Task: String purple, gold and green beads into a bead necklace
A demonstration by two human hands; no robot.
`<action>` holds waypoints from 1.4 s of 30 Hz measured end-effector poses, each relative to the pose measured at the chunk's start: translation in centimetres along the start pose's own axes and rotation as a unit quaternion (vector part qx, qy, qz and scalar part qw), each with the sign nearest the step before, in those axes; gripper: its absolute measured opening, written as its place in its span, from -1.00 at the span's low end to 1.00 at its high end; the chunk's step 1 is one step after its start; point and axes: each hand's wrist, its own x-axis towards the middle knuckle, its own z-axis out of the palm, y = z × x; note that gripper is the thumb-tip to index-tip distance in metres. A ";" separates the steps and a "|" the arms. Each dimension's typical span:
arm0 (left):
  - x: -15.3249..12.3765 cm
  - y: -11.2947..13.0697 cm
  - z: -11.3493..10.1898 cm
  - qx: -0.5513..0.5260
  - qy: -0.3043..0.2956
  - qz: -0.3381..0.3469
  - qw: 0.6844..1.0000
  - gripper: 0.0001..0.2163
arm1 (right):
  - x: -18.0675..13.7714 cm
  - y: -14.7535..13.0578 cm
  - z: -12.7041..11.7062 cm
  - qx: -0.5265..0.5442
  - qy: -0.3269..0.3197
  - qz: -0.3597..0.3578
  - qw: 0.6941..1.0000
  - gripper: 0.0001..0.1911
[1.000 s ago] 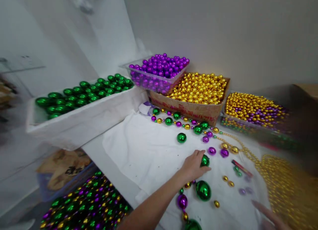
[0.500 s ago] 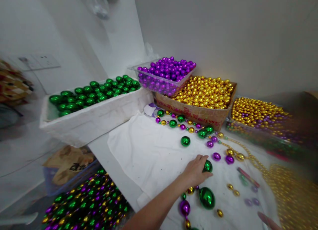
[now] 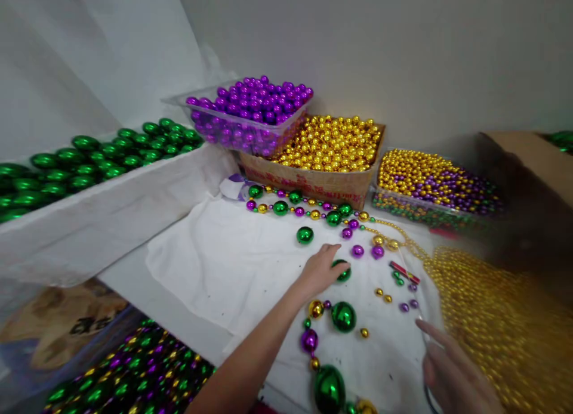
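My left hand [image 3: 321, 271] reaches over the white cloth [image 3: 215, 253], index finger and thumb apart. The thumb overlaps a large green bead [image 3: 344, 274] on the cloth. Another green bead [image 3: 305, 235] lies just beyond. My right hand [image 3: 456, 372], blurred, is at the lower right with its index finger extended. A thin pale string [image 3: 406, 263] runs from near the gold beads [image 3: 385, 243] to that hand, and the grip itself is smeared. Closest to me lies a strand of large beads [image 3: 308, 340]. Loose small gold, green and purple beads [image 3: 404, 307] sit between the hands.
A white foam box [image 3: 111, 217] of green beads stands left. At the back are a clear tub [image 3: 264, 129] of purple beads, a cardboard box [image 3: 308, 184] of gold ones and a mixed tub [image 3: 430, 205]. Gold bead strings [image 3: 483, 318] heap up right; a red marker-like stick [image 3: 404, 272] lies nearby.
The view has swung to the right. My left hand has shifted slightly forward over the green bead, which stays in place. My right hand has come further into view from below.
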 end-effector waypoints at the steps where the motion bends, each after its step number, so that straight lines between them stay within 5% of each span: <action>1: 0.6 0.1 -0.1 0.001 0.014 0.006 1.000 -0.52 | 0.0 0.0 0.1 0.009 -0.003 0.005 1.000 -0.33; 10: 7.2 1.4 2.3 -0.059 -0.048 0.058 0.995 -0.72 | 0.1 0.1 0.8 0.016 -0.037 0.003 0.999 -0.35; 16: 8.0 1.4 2.8 -0.218 -0.066 0.036 0.973 -0.83 | -0.2 0.9 1.3 0.016 -0.067 0.019 0.997 -0.32; 22: 5.3 1.4 1.1 -0.438 -0.061 -0.025 0.896 -0.72 | -0.7 0.8 2.2 -0.004 -0.081 0.007 0.997 -0.34; 27: 4.1 1.4 0.7 -0.696 -0.079 -0.132 0.702 -0.85 | -0.8 1.0 2.7 -0.051 -0.108 -0.020 0.993 -0.33; 28: 4.0 1.4 0.7 -0.713 -0.080 -0.139 0.682 -0.85 | -0.8 1.0 2.7 -0.055 -0.109 -0.022 0.992 -0.32; 32: 3.8 1.5 0.6 -0.734 -0.088 -0.139 0.658 -0.86 | -1.1 1.1 2.9 -0.054 -0.110 -0.026 0.992 -0.32; 42: 3.0 1.8 0.4 -0.737 -0.097 -0.134 0.655 -0.88 | -1.3 1.1 3.2 -0.066 -0.087 -0.033 0.993 -0.34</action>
